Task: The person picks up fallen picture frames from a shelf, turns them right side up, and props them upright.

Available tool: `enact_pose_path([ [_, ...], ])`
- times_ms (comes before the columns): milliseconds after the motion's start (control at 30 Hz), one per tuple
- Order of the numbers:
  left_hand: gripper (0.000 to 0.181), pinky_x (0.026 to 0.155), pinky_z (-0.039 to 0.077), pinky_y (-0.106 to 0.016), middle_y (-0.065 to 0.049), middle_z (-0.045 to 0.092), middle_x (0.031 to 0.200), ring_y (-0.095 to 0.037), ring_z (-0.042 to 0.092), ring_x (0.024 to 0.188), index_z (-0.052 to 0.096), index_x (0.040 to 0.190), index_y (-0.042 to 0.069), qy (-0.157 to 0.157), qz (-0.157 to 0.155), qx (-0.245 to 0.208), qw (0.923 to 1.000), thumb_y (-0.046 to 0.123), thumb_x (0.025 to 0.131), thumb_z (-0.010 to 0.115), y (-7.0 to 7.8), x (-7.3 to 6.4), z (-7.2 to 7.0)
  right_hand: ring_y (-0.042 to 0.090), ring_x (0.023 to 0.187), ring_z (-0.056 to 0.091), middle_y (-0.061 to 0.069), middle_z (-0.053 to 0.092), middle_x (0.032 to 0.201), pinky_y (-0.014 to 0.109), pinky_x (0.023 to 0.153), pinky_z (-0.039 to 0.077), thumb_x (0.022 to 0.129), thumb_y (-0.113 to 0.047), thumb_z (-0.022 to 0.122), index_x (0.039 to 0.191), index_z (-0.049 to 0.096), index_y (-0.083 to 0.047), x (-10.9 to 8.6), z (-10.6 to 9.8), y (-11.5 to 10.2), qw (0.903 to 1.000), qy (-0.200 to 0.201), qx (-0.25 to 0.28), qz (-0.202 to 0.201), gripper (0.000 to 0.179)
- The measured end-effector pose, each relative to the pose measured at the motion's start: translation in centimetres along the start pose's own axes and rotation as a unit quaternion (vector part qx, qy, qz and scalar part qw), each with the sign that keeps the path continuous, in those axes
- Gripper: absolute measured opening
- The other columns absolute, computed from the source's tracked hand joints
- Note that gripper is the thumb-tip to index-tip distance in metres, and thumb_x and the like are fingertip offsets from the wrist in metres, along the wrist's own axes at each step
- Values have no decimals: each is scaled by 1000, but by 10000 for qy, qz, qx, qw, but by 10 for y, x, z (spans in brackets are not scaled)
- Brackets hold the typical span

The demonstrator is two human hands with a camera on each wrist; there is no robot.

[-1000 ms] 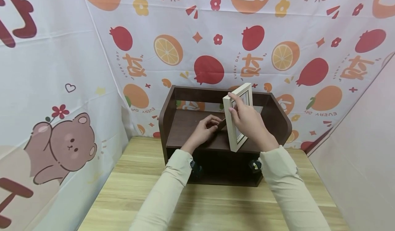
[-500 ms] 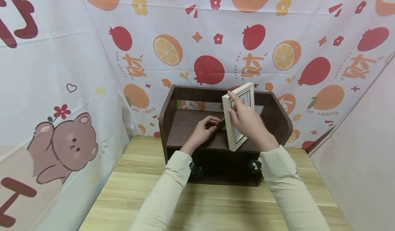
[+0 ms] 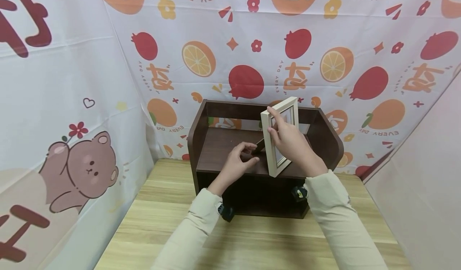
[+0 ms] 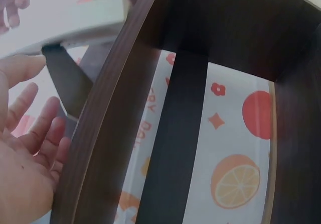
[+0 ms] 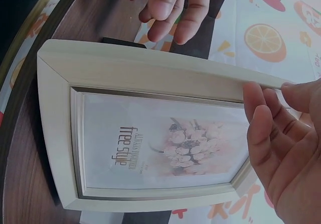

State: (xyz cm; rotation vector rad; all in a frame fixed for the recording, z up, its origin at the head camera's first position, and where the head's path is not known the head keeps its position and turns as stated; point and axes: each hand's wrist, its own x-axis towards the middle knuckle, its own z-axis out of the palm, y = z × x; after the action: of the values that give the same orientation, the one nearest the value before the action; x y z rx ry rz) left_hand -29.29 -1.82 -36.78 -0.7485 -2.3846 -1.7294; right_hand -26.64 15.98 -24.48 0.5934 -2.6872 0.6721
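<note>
A cream picture frame (image 3: 268,146) stands upright and angled on the top board of a dark brown shelf (image 3: 219,146). Its glass covers a printed flower picture (image 5: 190,148), seen in the right wrist view. My right hand (image 3: 293,144) grips the frame's upper edge between thumb and fingers. From the frame's back a dark support leg (image 4: 67,78) sticks out. Beside that leg is my left hand (image 3: 235,164), its fingers spread and loosely bent around nothing; in the left wrist view the thumb lies close to the leg's top, and whether they touch is unclear.
Below the top board the shelf has an open lower compartment (image 3: 259,194). Raised side panels (image 3: 196,129) and a back rail (image 3: 234,110) border the top. The shelf stands on a wooden table (image 3: 158,210), with a fruit-print cloth (image 3: 216,21) hanging behind.
My left hand has let go of the support leg, its thumb and fingers parting and drawing slightly back. The right hand keeps hold of the frame, which stays in place.
</note>
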Motion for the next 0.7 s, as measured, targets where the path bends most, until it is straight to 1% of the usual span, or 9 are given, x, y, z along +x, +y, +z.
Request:
enact_pose_path([
  [33,39,92,47,-46,-10,58,125,-29,55,113,57,125,8,-24,51,42,10000,19,89,70,2,-2,2,18,62,57,10,64,81,35,59,47,101,-17,49,152,25,-13,0,0,0,10000,-3,-18,7,56],
  [200,44,92,47,-43,-5,60,124,-22,57,113,57,124,15,-141,87,114,9998,22,85,75,7,-8,11,17,59,55,10,63,81,33,57,46,102,-17,49,151,25,-12,-1,1,0,10000,-9,-27,-8,55],
  [367,46,92,47,-40,-4,62,122,-21,61,110,55,125,18,-252,160,9,9996,22,84,76,11,-11,17,15,56,54,9,63,77,32,56,45,102,-17,48,151,25,-12,-1,1,1,10000,-15,-10,-51,54],
  [467,46,92,48,-40,-5,63,120,-21,63,108,54,125,18,-231,157,-79,9996,20,84,76,12,-12,21,15,55,53,9,62,77,31,55,44,102,-17,49,151,25,-11,-1,2,1,10000,-8,-12,-48,55],
  [567,47,89,48,-37,-5,63,118,-21,63,104,52,124,17,-134,87,-172,9997,18,84,76,13,-13,26,15,55,54,10,62,77,30,55,45,101,-16,49,150,26,-10,-1,2,1,10000,-8,36,-30,55],
  [700,49,85,46,-33,-9,62,116,-22,62,101,47,124,13,-4,23,-283,9996,15,84,76,15,-12,33,15,56,55,10,63,78,30,56,46,101,-16,49,150,26,-11,0,2,1,9999,0,110,-6,55],
])
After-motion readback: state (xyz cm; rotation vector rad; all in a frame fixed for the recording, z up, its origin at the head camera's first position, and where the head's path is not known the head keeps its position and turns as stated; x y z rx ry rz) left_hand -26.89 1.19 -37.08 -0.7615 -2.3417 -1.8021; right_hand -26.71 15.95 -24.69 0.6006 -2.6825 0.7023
